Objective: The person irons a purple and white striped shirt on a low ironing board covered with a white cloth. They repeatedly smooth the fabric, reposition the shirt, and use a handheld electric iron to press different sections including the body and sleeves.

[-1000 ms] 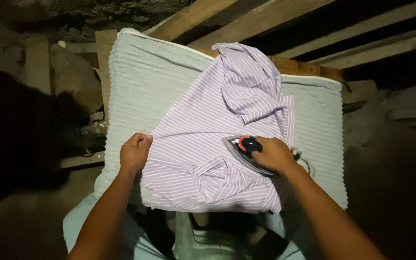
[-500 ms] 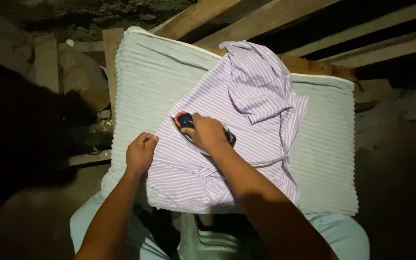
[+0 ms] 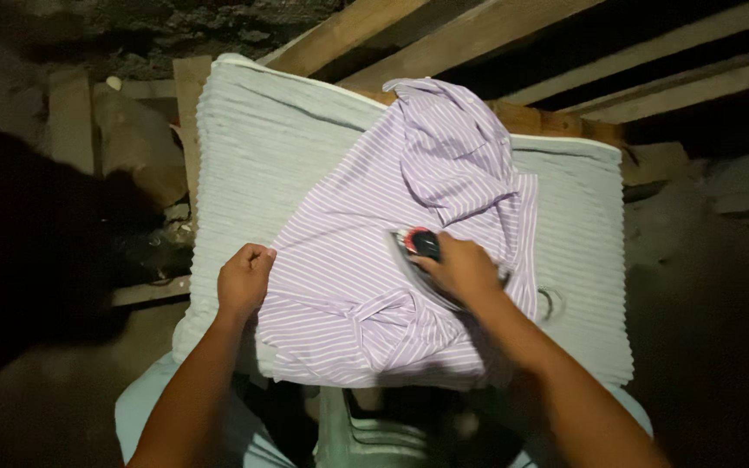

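One iron (image 3: 416, 251) sits flat on the striped shirt (image 3: 366, 260), its dark body with a red dial showing just ahead of the knuckles, nose pointing toward the left side of the spread. The right hand (image 3: 461, 270) is wrapped tight around its handle, fingers closed over the top, forearm running down to the lower right. The iron rests near the middle of the shirt, just below the bunched-up part of the fabric.

The shirt itself is lilac with thin white stripes, laid across the pale ribbed cloth (image 3: 244, 147) that covers the surface. Its far end is rumpled into a heap (image 3: 452, 143) near the top edge; the near end shows a folded, creased section (image 3: 387, 325) close to the person's body. The left hand (image 3: 243, 279) is curled into a loose fist, pressing down on the shirt's left edge where it meets the ribbed cloth, fingers together and tucked under.

A loop of cord (image 3: 550, 303) lies on the cloth just right of the shirt, beside the right forearm.

Beyond the surface, wooden beams (image 3: 444, 39) run diagonally across the top, with a rough dark wall (image 3: 149, 26) behind. To the left, planks (image 3: 67, 113) stand in deep shadow. The person's pale blue garment (image 3: 145, 407) shows at the bottom edge.
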